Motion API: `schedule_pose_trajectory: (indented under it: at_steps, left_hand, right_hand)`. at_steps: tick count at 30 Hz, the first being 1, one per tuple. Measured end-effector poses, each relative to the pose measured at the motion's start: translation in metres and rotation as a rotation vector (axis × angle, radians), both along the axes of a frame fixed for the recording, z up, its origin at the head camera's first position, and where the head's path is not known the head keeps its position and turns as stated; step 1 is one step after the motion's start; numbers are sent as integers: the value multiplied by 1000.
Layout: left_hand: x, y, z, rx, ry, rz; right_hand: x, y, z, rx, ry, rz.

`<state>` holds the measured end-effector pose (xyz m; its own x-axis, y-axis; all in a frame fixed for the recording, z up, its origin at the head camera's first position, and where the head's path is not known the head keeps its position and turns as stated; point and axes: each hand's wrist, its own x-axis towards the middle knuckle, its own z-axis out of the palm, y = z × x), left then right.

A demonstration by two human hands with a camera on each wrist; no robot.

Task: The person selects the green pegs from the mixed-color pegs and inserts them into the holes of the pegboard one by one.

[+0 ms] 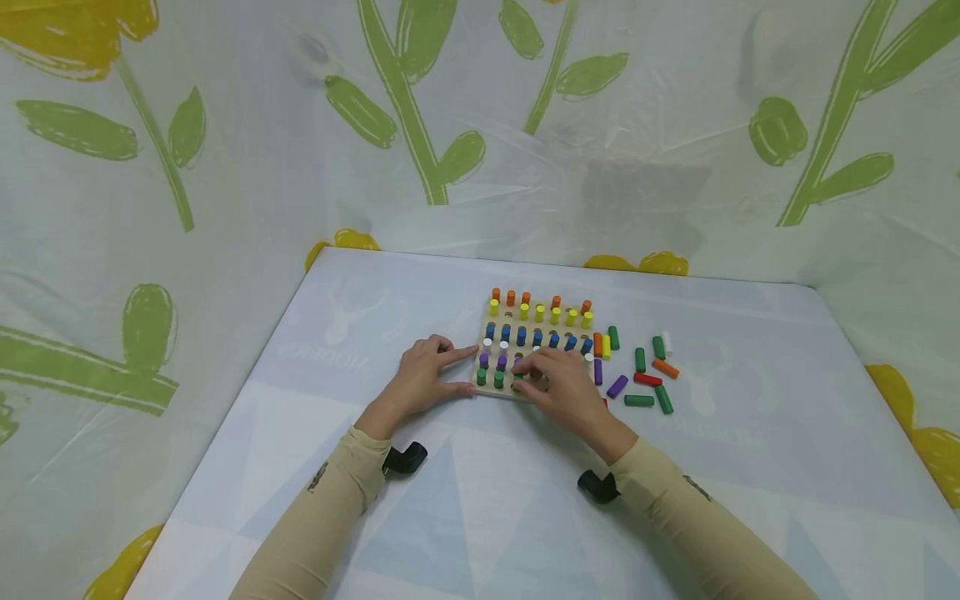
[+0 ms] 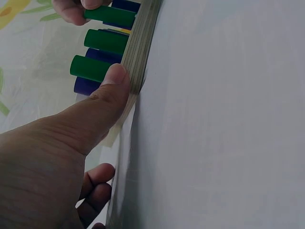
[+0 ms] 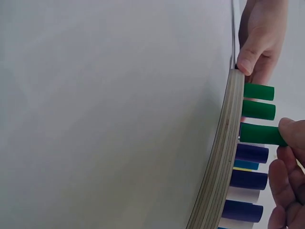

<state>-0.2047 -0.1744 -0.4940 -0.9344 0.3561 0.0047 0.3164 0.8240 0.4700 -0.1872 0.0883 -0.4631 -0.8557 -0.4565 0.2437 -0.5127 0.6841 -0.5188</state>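
Note:
A wooden pegboard (image 3: pixel 220 138) carries rows of upright pegs in orange, yellow, blue, white, purple and green. My right hand (image 1: pixel 566 390) pinches a green peg (image 3: pixel 259 134) between thumb and fingertips, at the front row. In the right wrist view that peg's lower end is right at the board's top and it stands out farther than the two green pegs (image 3: pixel 259 109) beside it. My left hand (image 1: pixel 420 377) rests at the board's left end, index finger and thumb stretched out against it. The left thumb (image 2: pixel 107 93) touches the front corner in the left wrist view.
Loose pegs lie to the right of the board, among them a green peg (image 1: pixel 639 401), a purple peg (image 1: pixel 617 386), an orange peg (image 1: pixel 665 367) and a white peg (image 1: pixel 667 342). A pale patterned cloth (image 1: pixel 360 333) covers the table, with a leaf-printed curtain (image 1: pixel 525 167) behind it.

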Motion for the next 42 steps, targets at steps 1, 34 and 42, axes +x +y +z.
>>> schedule_pose_trajectory:
  at_steps: [1, 34, 42]
  left_hand:
    - [0, 0, 0, 1, -1, 0]
    - [1, 1, 2, -3, -8, 1]
    - [2, 1, 2, 10, -14, 3]
  right_hand:
    - [0, -1, 0, 5, -6, -4]
    - [3, 0, 0, 75, 42, -30]
    - [4, 6, -1, 77, 27, -37]
